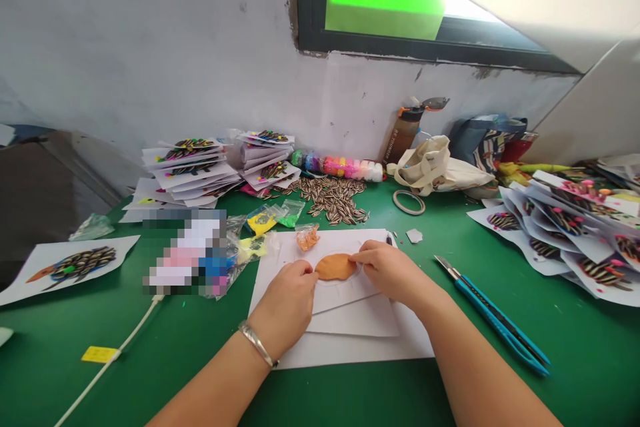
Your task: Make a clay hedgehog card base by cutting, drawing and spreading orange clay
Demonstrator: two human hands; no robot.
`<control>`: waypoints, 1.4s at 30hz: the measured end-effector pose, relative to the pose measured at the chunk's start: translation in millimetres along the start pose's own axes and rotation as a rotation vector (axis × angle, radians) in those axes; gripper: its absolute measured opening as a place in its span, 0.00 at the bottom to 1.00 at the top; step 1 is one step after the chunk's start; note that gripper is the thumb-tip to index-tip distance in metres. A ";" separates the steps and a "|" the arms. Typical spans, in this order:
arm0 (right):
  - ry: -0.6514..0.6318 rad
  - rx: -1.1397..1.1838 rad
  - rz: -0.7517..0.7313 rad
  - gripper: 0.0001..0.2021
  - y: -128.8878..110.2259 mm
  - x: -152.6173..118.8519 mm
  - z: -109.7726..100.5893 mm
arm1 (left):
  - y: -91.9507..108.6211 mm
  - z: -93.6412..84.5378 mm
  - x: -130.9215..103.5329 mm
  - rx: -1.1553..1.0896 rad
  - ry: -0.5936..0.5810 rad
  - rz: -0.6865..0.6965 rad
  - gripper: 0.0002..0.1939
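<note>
Clay (336,267), flat orange oval, lying on white paper (336,295) between left hand (289,300) and right hand (390,271), long axis running left to right; each hand touching one end, neither sitting nearer. Fingers bunching narrow; whether pinching or only pressing, cannot tell.

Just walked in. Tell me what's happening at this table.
A person is working on a flat orange oval, which lies on white paper. The left hand is at one end of it and the right hand has its fingertips at the other. A small bag with orange material lies just beyond the oval. A heap of striped seeds lies farther back, and a blue utility knife rests on the green table, to the right of the paper.
</note>
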State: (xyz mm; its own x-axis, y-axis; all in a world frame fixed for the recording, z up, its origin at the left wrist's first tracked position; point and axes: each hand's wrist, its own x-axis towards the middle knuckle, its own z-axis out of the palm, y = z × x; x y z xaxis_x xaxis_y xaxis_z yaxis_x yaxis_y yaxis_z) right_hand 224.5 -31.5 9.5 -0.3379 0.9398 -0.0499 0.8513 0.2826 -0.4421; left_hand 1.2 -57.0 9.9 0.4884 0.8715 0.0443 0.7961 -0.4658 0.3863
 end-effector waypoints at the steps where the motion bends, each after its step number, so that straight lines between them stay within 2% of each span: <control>1: 0.001 0.048 0.003 0.20 2.8 0.6 0.1 | -0.2 0.0 -0.1 0.000 -0.001 0.001 0.15; 7: 0.004 0.175 -0.008 0.20 7.8 -0.2 -2.8 | -1.0 -1.0 -0.4 -0.022 0.006 0.007 0.16; 16: -0.040 0.010 -0.007 0.18 4.9 -2.6 0.6 | -0.7 -2.8 -0.9 -0.041 0.010 -0.006 0.17; 25: -0.013 0.153 -0.010 0.21 9.3 -5.3 -9.7 | -8.0 -8.4 1.7 -0.137 0.021 -0.085 0.17; 34: -0.054 0.065 -0.020 0.20 7.3 -6.2 -2.9 | -11.6 -10.2 5.0 -0.154 0.043 -0.127 0.16; 42: -0.034 0.151 -0.010 0.22 3.7 -8.9 -11.1 | -15.2 -10.2 6.1 -0.166 0.040 -0.151 0.16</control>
State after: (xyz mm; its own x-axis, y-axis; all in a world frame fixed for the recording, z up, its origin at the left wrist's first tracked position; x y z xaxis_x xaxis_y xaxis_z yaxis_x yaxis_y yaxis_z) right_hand 235.1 -36.7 18.3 -0.3613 0.9295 -0.0737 0.7785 0.2572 -0.5724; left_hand -11.6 -43.0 13.7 0.3513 0.9362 0.0097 0.7874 -0.3010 0.5379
